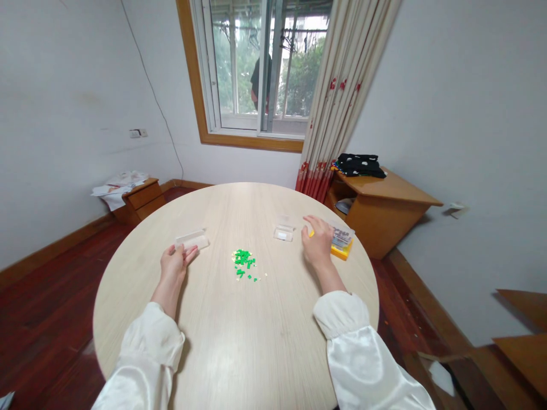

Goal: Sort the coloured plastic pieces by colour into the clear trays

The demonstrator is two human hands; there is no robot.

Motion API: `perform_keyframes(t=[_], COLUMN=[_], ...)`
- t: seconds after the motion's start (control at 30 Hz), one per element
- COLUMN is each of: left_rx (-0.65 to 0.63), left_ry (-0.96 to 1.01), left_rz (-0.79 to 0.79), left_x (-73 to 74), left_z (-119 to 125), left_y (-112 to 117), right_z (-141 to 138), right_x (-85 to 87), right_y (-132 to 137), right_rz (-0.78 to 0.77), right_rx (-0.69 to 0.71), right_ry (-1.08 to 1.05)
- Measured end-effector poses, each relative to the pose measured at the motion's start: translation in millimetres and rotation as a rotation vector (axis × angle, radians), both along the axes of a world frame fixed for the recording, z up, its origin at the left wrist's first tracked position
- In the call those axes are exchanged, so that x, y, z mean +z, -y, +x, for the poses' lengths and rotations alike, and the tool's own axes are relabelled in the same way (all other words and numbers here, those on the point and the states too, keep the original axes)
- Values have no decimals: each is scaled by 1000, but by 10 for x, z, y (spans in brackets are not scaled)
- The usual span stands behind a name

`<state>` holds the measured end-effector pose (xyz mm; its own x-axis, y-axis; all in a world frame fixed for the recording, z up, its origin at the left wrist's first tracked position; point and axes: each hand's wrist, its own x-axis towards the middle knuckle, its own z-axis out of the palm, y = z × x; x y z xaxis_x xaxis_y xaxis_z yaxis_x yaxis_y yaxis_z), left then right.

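My left hand (174,263) is at a clear plastic box (197,237) on the table's left side. Its fingers are apart, and some overlap the near edge of the box. On the right, my right hand (317,242) arches over the left part of a yellow box (341,253) with a raised clear, printed lid (341,232). Thumb and index finger are apart there, with a yellow patch showing in the gap; whether they grip it is unclear. Between my hands lies a loose pile of small green pieces (243,257), mixed with tiny cream ones.
A second, smaller clear box (283,233) stands on the round wooden table (239,341), left of my right hand. Behind the table are a wooden cabinet (384,196) with folded black cloth, a small drawer unit (144,199) with papers, and a curtain (337,97).
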<state>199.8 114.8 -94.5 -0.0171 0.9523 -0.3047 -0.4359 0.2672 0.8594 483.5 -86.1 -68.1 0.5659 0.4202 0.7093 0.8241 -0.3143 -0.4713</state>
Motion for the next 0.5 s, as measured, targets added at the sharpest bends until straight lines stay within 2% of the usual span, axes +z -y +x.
perform_keyframes(t=[0.1, 0.2, 0.33, 0.5], left_rx=[35, 36, 19, 20], left_ry=[-37, -85, -178, -400], left_rz=[2, 28, 63, 175], left_x=[8, 6, -31, -154], left_z=[-32, -61, -81, -119], left_y=[-26, -39, -72, -200], right_z=[272, 429, 507, 530], right_x=[-42, -150, -241, -241], right_y=[205, 343, 397, 400], right_rz=[-127, -301, -418, -365], right_rx=[-324, -487, -538, -529], right_ry=[-11, -91, -129, -102])
